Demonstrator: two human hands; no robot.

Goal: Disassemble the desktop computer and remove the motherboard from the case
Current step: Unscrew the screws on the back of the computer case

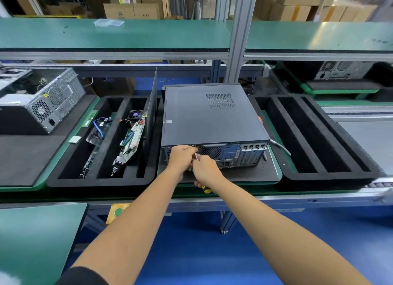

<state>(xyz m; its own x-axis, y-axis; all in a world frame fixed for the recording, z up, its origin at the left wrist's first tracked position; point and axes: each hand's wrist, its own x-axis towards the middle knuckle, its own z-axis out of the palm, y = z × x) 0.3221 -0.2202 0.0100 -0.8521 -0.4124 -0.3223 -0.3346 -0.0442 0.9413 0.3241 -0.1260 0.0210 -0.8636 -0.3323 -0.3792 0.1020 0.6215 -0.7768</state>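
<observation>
A dark grey desktop computer case lies flat on a black mat, its rear panel with fan grille and slots facing me, side cover closed. My right hand grips a screwdriver with a yellow-black handle; its metal shaft points up toward the top left of the rear panel. My left hand is curled at the shaft's tip, against the rear panel near a screw. The fingertips are hidden.
A black foam tray on the left holds a removed motherboard, a fan, cables and an upright side panel. A second foam tray lies on the right. Another grey computer case stands at far left. A green shelf runs overhead.
</observation>
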